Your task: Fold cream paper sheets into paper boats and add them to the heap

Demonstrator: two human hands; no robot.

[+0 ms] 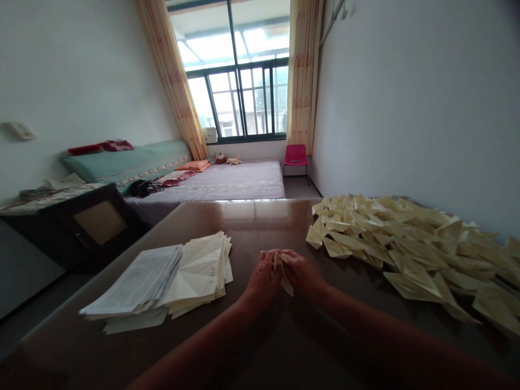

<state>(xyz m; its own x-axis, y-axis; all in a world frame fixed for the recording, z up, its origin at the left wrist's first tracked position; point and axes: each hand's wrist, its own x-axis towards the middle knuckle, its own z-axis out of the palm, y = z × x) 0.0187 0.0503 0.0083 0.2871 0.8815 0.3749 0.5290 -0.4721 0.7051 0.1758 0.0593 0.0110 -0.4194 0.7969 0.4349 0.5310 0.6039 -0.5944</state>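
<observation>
Between my two hands, over the middle of the brown table, is a small folded piece of cream paper. My left hand has its fingers closed on the paper's left side. From the other side my right hand grips it, fingertips close to those of the left. One pointed end of the paper sticks out below the hands; the rest is hidden by fingers. Left of my hands lies a stack of creased cream sheets, beside a stack of printed paper. A large heap of folded cream paper pieces covers the table's right side.
The glossy brown table reaches toward a bed under a window. A dark cabinet stands at the left. Near the right wall is a pink chair.
</observation>
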